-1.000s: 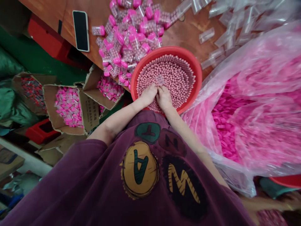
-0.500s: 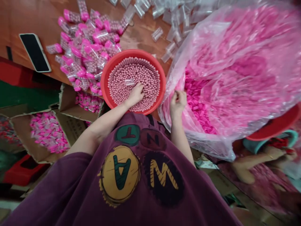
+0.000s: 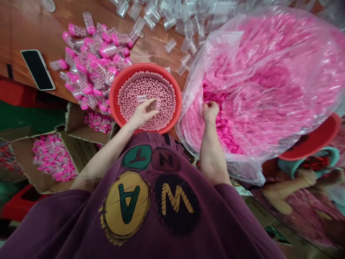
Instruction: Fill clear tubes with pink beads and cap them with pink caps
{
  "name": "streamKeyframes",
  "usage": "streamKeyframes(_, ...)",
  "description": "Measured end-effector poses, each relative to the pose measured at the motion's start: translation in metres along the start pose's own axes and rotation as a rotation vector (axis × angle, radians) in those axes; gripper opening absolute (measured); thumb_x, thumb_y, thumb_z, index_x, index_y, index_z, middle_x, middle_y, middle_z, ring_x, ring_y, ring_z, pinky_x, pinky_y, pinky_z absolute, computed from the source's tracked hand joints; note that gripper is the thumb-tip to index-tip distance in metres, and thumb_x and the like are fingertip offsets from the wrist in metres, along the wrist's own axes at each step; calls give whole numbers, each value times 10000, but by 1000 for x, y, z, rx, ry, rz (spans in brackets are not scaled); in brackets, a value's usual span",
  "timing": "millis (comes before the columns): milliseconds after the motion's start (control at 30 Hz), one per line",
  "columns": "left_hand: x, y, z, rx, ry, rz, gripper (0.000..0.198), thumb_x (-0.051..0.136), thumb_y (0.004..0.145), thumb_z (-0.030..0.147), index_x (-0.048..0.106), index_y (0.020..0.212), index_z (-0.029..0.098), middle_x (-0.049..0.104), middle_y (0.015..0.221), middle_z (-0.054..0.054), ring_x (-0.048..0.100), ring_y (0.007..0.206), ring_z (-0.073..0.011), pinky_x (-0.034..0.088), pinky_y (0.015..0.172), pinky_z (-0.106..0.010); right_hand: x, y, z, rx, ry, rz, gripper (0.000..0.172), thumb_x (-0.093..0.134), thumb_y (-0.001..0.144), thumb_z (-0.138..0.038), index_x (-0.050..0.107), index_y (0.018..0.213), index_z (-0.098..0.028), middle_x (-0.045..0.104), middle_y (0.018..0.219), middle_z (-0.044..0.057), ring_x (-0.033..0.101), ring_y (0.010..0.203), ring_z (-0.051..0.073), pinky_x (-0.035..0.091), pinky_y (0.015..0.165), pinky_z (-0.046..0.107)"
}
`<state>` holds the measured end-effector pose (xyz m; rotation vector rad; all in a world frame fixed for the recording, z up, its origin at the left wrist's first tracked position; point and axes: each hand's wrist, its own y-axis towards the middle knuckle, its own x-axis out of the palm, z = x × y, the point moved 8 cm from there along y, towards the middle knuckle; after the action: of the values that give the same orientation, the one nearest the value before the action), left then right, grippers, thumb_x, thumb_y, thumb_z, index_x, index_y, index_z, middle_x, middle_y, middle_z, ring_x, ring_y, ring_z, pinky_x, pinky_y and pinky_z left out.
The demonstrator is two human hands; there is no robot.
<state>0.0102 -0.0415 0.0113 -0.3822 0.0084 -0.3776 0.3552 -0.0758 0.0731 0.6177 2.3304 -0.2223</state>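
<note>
The purple shirt [image 3: 151, 219] bears a T [image 3: 137, 157], an N [image 3: 165, 160], an A [image 3: 129, 204] and an M or W [image 3: 176, 199].

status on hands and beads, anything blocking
Left hand holding clear tube over beads. Right hand at plastic bag, grip unclear. Bag film beside it, possible snag.

The person's left arm [image 3: 105, 154] slants from near left toward the middle, its hand [image 3: 142, 114] with thumb and fingers parted, while the right arm [image 3: 214, 151] points far, its hand [image 3: 211, 112] with fingers curled.
</note>
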Motion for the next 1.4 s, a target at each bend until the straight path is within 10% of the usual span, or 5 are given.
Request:
streamKeyframes(267,21,-14,34,-141,-376,-88,653,989,925,488,797,1496,236,833,1476,-117,845,1201,-224,685,1085,-378,-14,-5,16,131,245,221,484,644,1122,-755,657,1168,-273,810,1070,55,796,848,215,712,763,405)
streamKeyframes(433,30,-18,43,-294,-547,-162,464,828,1038,353,775,1464,179,888,1235,-117,861,988,-181,666,877,-303,70,-26,-21,117,590,-87,495,799,1040,-725,540,1141,-315,713,906,-42,760,688,166,618,587,278)
streamKeyframes(600,22,-26,45,-402,-591,-124,423,696,1085,292,737,1471,125,881,1034,-105,834,818,-179,641,755,-290,139,-58,-50,24,448,-438,460,782,1044,-614,601,1362,-336,712,978,-26,725,732,193,715,750,392)
streamKeyframes(1100,-17,-39,16,-538,-419,206,396,620,1138,467,712,880,182,749,690,-32,692,565,-109,379,496,-190,176,-82,-97,-566,-498,-905,536,453,1142,-182,767,1577,-183,659,1748,202,576,1522,414,539,1277,617)
streamKeyframes(1400,-54,-41,-12,-444,-484,375,453,696,1131,600,811,1174,164,802,872,-88,821,806,-220,622,708,-316,234,-99,-97,-527,-263,-983,266,588,1146,-275,822,1264,-227,806,1355,179,628,1446,415,464,1335,715)
